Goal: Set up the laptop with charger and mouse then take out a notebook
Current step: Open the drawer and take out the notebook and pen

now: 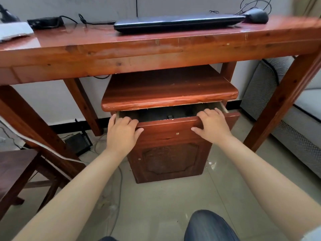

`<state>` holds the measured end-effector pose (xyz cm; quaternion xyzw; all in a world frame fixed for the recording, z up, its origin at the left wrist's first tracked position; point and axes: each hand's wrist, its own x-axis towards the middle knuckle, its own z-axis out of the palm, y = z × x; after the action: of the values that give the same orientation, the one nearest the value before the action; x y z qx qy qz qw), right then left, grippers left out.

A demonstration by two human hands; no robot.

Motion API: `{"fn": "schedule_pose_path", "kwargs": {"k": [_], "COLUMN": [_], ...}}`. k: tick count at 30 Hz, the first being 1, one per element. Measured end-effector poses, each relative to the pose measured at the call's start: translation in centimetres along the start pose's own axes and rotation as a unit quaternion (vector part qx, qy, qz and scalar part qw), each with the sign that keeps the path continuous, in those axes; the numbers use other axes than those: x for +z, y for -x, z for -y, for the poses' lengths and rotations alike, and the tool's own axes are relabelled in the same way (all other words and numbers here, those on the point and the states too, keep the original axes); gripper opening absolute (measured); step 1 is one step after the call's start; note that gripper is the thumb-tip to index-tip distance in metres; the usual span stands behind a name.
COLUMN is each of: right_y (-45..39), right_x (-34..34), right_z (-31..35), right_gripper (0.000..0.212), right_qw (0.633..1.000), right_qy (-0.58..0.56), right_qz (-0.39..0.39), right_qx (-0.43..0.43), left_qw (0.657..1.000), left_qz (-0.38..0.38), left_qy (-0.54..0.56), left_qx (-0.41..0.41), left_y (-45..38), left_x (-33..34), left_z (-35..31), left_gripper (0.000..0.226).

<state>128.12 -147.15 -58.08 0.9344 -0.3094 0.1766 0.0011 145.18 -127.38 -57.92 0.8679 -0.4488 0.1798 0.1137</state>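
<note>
Crouched low before the small cabinet (pixel 166 150) tucked under the wooden desk (pixel 156 49). Gripped the top edge of the drawer front (pixel 166 126) with both hands: left hand (pixel 122 132) at the left corner, fingers (pixel 129 121) curled over the rim and thumb pressed on the outer face; right hand (pixel 212 124) near the right end, fingers (pixel 211 112) hooked over into the opening, thumb spread below. Neither hand loose, both clamped on that board, most likely because no handle showed on the front and an even pull at two points would keep the drawer from jamming crooked. Stood only partly open, a dark slot beneath the overhanging cabinet top (pixel 170 91).

Looked into that gap and found no notebook; interior too dark to tell, only a small dark object near the middle. Cannot say whether the notebook lay inside.

Up on the desk, rested the closed laptop (pixel 178 23), flat and lid down. Sat just beside its right end the black mouse (pixel 257 16), cable trailing behind. Lay well to the left the charger brick (pixel 45 22), its lead and plug running toward the laptop but seemingly not plugged in. Judged the setup unfinished, with the drawer search under way
</note>
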Motion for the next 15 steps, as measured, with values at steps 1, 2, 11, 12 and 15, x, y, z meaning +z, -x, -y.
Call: {"fn": "schedule_pose_path", "kwargs": {"k": [1,2,11,12,15], "right_y": [0.0,0.3,6.4,7.0,7.7], "right_x": [-0.2,-0.2,1.7,1.9,2.1], "right_z": [0.2,0.2,-0.9,-0.8,-0.4], "right_gripper": [0.04,0.038,0.034,0.035,0.037], "right_qw": [1.0,0.999,0.993,0.992,0.993], "right_qy": [0.005,0.01,-0.045,-0.049,-0.059], "right_qz": [0.015,0.024,0.038,0.037,0.045], "right_qx": [-0.013,-0.022,-0.104,-0.106,-0.096], "left_qw": [0.999,0.998,0.985,0.983,0.983], "left_qz": [0.031,0.057,0.138,0.148,0.153], "left_qy": [-0.001,0.01,0.08,0.082,0.084], "left_qx": [0.01,0.017,0.066,0.069,0.059], "left_y": [-0.1,0.0,5.9,6.6,7.2], "left_x": [-0.3,-0.5,0.0,0.3,0.6], "left_z": [0.0,0.2,0.1,0.0,-0.3], "left_gripper": [0.035,0.035,0.033,0.032,0.031]}}
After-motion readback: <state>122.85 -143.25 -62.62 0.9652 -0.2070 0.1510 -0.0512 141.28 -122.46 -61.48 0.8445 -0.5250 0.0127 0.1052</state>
